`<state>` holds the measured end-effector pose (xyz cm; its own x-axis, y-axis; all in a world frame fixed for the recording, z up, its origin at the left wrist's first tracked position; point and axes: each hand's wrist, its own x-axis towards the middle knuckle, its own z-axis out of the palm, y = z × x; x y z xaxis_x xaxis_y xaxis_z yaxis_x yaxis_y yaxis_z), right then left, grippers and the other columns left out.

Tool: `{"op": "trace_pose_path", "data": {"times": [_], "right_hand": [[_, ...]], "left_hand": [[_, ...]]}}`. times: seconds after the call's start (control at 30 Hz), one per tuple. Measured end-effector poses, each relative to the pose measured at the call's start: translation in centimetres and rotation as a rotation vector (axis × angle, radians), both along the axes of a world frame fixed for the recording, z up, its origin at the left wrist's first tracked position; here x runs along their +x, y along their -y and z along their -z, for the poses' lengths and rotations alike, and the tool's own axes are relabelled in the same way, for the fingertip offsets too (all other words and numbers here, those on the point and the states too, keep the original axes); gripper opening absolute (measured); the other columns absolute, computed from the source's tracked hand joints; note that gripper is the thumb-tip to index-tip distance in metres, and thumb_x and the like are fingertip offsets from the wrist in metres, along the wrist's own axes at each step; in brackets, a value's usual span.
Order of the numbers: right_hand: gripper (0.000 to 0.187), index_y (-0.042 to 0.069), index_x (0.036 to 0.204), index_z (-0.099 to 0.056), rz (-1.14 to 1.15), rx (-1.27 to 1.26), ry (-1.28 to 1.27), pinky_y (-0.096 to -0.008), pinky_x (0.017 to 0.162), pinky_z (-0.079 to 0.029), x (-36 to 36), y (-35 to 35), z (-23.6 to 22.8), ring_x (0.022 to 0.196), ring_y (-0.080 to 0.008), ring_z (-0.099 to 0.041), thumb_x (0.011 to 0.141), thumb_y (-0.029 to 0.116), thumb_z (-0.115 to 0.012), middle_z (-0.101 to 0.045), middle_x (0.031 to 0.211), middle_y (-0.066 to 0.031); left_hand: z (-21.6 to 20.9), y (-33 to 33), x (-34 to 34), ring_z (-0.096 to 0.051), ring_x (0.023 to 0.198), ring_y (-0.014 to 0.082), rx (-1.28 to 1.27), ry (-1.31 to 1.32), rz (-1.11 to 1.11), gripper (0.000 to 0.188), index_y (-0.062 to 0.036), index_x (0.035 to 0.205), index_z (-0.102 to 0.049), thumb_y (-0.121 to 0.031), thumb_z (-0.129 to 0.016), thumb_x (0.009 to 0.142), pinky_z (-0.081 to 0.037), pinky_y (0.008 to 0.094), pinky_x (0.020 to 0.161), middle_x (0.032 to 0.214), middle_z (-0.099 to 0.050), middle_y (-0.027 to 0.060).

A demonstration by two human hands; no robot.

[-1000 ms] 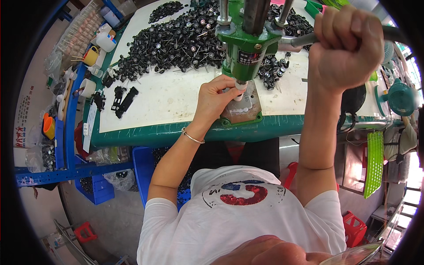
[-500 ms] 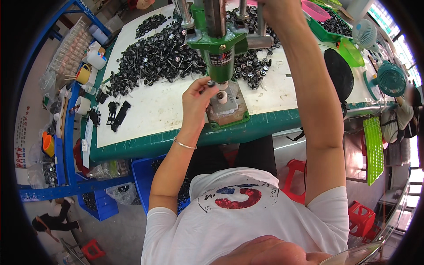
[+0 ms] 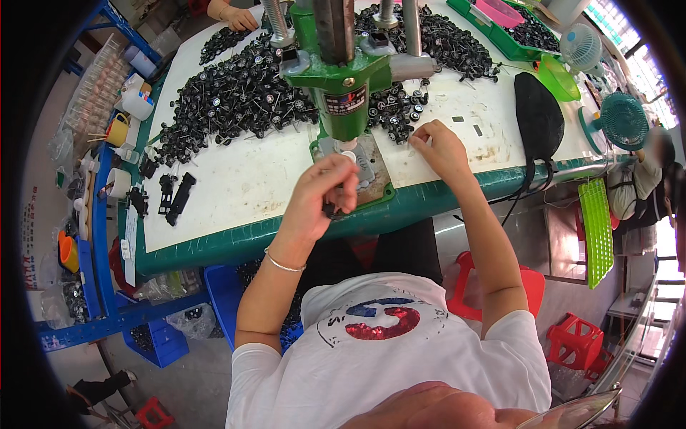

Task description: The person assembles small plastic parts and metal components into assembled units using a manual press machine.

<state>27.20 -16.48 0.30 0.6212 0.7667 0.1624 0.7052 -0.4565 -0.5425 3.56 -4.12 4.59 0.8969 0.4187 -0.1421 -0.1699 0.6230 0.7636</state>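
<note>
the green hand press [image 3: 343,96] stands square in my way: its column and posts cut across the black wheels [image 3: 236,104], which lie heaped to its left, behind it and to its right with thin metal axles poking out. my left hand [image 3: 327,189] is in front of the press, over part of its base plate [image 3: 375,187], just beside the white collar [image 3: 348,155] under the ram. its fingers are curled in; something dark shows below them, but i can't tell what it is or whether they grip it. my right hand [image 3: 439,149] is low over the table, thumb and forefinger close together at the edge of the right-hand wheels; i can't tell if they pinch any.

on the left lie 2 black plastic frames [image 3: 175,198]. on the right i have a black cloth thing [image 3: 539,118] with straps, a lime bowl [image 3: 557,79], a green tray [image 3: 520,44] with more wheels and a pink bowl [image 3: 499,12], and 2 fans [image 3: 624,120]. a co-worker's hand [image 3: 238,18] rests by the far wheels.

the white tabletop [image 3: 229,189] is smudged, with a green front edge [image 3: 236,237]. around it i see a blue metal rack [image 3: 106,243], a blue bin [image 3: 224,293] under the table, red stools [image 3: 575,342] and a lime perforated panel [image 3: 595,232].
</note>
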Motion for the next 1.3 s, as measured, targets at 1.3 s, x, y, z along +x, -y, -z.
{"op": "trace_pose_path", "data": {"times": [1.3], "right_hand": [[0.026,0.006,0.108,-0.062,-0.321,0.19,-0.076,-0.0311,0.073,-0.047,-2.9,0.5,-0.1,0.075,-0.019,-0.056,0.082,0.003,-0.061,-0.061,0.094,-0.0068]], "left_hand": [[0.3,0.9,1.7,-0.049,0.046,0.0027,0.226,-0.311,0.065,0.02,-0.0031,0.077,-0.065,-0.021,-0.069,0.085,-0.027,0.0165,0.037,0.073,-0.067,0.0053]]}}
